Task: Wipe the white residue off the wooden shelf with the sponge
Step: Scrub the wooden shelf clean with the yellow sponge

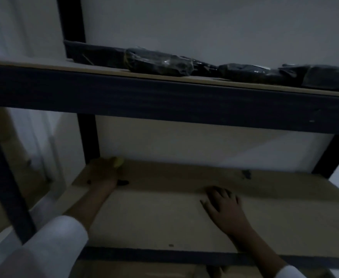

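Your left hand point(104, 173) at the brown wooden shelf's point(164, 217) far left corner, grip clenched on a soft yellow sponge point(118, 161), your right hand point(222, 205) flat, grip released, near the middle.

We see the left hand point(104, 171) reached to the far back-left corner of the wooden shelf point(164, 217), closed over a yellow sponge point(118, 161) that pokes out past the fingers; frame is dim and blurred, so no residue is discernible. The right hand point(223, 205) lies flat, palm down, fingers spread, mid-shelf and well apart from the left, with a small dark mark point(246, 174) beyond it near the back edge. Above both hands, the upper shelf point(164, 95) carries dark plastic-wrapped bundles point(160, 64); both wrists show white sleeves point(54, 243).
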